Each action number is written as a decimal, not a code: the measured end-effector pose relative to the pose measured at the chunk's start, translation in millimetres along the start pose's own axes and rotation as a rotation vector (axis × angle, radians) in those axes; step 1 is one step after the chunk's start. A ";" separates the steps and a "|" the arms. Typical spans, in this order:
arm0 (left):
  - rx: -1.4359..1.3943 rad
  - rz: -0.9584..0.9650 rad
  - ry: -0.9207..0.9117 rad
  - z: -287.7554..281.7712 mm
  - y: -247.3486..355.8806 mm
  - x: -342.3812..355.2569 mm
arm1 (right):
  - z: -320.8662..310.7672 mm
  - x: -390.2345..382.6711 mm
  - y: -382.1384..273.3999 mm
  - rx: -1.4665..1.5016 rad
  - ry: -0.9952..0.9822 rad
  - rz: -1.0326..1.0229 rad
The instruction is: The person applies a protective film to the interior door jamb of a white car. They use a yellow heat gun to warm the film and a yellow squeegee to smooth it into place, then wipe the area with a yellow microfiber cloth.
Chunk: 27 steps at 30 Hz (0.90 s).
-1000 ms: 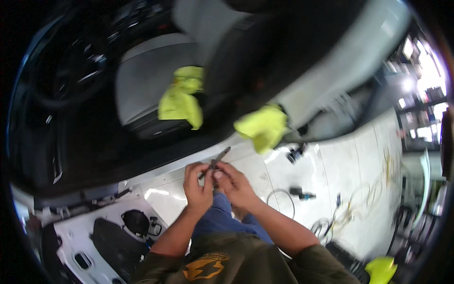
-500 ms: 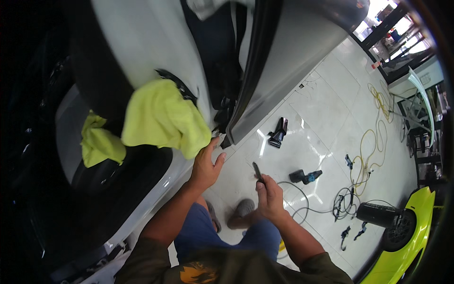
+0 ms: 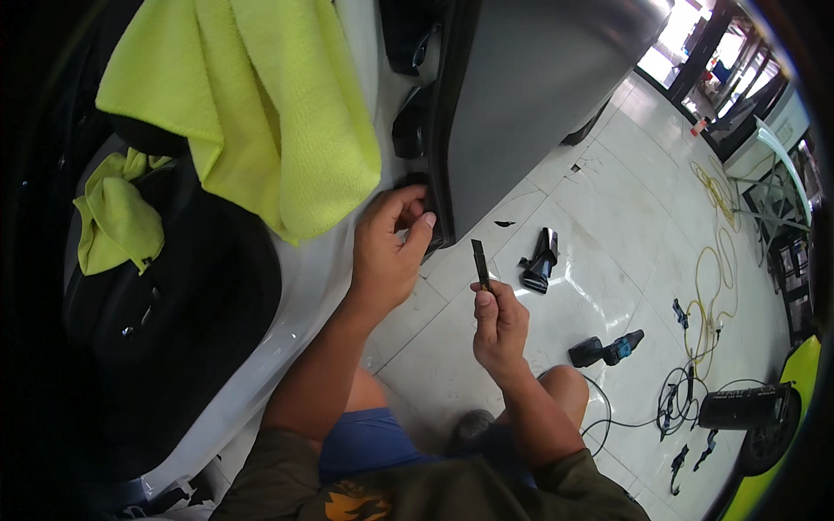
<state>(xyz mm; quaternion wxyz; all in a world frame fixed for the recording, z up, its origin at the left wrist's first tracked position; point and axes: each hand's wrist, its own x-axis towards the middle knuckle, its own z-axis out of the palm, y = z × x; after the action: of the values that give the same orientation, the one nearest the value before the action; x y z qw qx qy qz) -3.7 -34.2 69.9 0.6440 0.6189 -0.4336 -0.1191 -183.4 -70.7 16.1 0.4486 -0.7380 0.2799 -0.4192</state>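
My left hand (image 3: 387, 252) reaches to the lower corner of an opened grey car door (image 3: 530, 95). Its fingers are bent and its thumb lies against the dark door edge (image 3: 440, 165); whatever is pinched there is too small to make out. Lower and to the right, my right hand (image 3: 501, 323) is closed round a slim snap-off cutter knife (image 3: 480, 265), its dark blade pointing up and away from me. A large yellow-green microfibre cloth (image 3: 252, 113) hangs over the white door sill, left of my left hand. A second, crumpled cloth (image 3: 120, 213) rests on black car trim.
On the tiled floor (image 3: 417, 321) lie a glossy black nozzle-like piece (image 3: 540, 260), a black-and-blue cordless tool (image 3: 606, 347), tangled cables (image 3: 682, 395) and a yellow hose (image 3: 717, 260). A black cylinder (image 3: 738, 408) stands by a lime-green car part (image 3: 795, 417) at right.
I have moved closer to the door. My left hand has gone up to the door's edge with its fingers bending in. My right hand has risen with the knife, now more upright.
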 end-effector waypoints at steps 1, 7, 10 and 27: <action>0.029 -0.013 -0.007 -2.4 1.1 -1.2 | -0.4 1.1 -2.0 -0.005 -0.010 0.005; -0.007 0.006 0.008 -6.5 9.1 -2.6 | 19.6 9.0 5.0 0.008 0.062 -0.126; -0.013 -0.020 -0.011 -10.4 5.1 -0.9 | 20.3 8.4 0.1 -0.071 0.012 -0.105; 0.136 -0.127 -0.071 -17.0 26.1 8.0 | 33.5 24.0 -8.0 -0.288 0.025 -0.334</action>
<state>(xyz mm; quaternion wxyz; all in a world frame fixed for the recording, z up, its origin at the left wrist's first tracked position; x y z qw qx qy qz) 3.1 -22.5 99.1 0.5760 0.6828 -0.4232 -0.1516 -142.2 -71.8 23.8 0.2593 -0.8253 0.2166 -0.4525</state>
